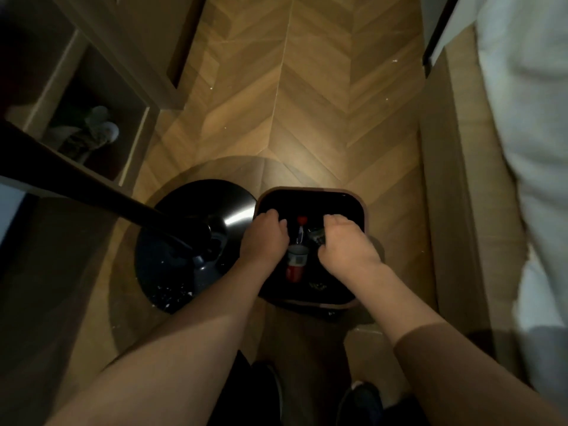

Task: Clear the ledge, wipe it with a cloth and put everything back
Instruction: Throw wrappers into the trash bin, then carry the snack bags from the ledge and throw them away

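A dark square bin (353, 207) with a brown rim stands on the wood floor below me. Inside it lie a clear bottle with a red cap (301, 226) and a red and white cup (296, 262). Both hands reach down into the bin. My left hand (266, 238) is left of the bottle with its fingers curled downward; whatever is under it is hidden. My right hand (345, 244) is on the right side, and its fingers and thumb curl round a small greenish item (316, 236).
A round black lamp base (196, 235) with a dark pole stands just left of the bin. Open shelving (92, 96) with a shoe is at far left. A bed with white bedding (522, 149) runs along the right. My feet are below the bin.
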A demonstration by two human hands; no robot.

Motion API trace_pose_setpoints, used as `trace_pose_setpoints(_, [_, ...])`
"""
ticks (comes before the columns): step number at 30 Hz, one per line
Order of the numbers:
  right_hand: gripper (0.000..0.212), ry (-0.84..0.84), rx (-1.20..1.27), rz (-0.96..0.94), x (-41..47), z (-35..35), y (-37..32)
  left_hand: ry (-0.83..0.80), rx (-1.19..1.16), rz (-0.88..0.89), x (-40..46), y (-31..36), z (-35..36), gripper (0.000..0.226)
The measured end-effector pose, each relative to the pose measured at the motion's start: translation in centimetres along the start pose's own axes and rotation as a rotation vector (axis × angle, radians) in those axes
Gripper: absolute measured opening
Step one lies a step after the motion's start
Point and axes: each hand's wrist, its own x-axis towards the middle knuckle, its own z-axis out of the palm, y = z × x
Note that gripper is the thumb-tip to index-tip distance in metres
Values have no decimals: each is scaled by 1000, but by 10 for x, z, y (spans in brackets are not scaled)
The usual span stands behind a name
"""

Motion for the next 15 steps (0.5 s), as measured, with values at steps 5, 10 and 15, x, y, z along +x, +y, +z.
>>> trace_pose_setpoints(5, [55,74,5,6,-85,-117,-40,-12,-41,18,-69,54,-111,32])
trace_pose_setpoints(10, [51,108,5,8,-174,-235,-97,-31,-15,125,-140,120,-237,28])
trace_pose_setpoints(15, [67,122,-5,-35,-255,-335,-155,38,-38,185,-214,162,-355,26])
